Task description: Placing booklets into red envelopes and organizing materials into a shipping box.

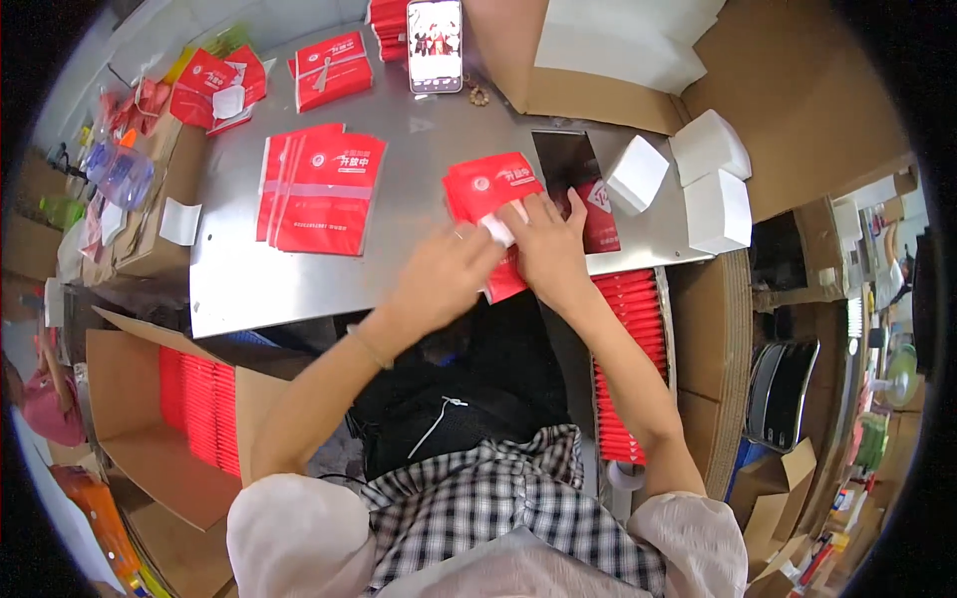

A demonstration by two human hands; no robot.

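While the metal table [244, 289] carries it all, fanned red packets [324, 219] sit on its left half. Worked red packet [493, 177] is right of them, at the front edge, under both hands. Right hand [548, 244] has bent fingers on it; left hand [449, 279] blurs beside a white piece [496, 228]. Pinching or just touching: can't tell for either.

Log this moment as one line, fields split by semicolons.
left hand: at white piece; right hand: over red packet; more packets: to the left; phone: screen lit
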